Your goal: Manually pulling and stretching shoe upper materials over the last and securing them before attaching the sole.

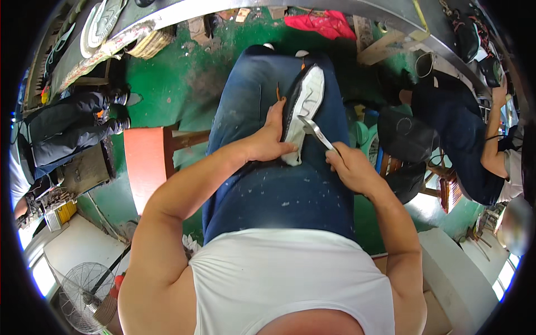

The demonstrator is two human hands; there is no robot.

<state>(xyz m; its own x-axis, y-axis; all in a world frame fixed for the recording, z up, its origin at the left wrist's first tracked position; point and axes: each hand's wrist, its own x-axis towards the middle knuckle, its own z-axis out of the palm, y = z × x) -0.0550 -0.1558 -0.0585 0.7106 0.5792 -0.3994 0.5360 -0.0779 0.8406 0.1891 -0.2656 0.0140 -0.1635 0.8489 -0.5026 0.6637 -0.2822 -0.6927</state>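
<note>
A white shoe (310, 100) with a dark edge lies lengthwise on the person's blue jeans (240, 106), its toe pointing away from the body; the left hand (271, 138) grips its near part, thumb laid over the end and fingers stretched along the left side; the right hand (353, 168) is curled around the handle of a steel hand tool (317, 133), whose hammer-like head meets or nearly meets the shoe's upward face, contact being impossible to tell; left of the legs stands an orange-red stool (144, 162) on the green floor (162, 84); a bright red cloth (322, 24) lies beyond the knees; a wire-caged fan (84, 287) stands at lower left.
</note>
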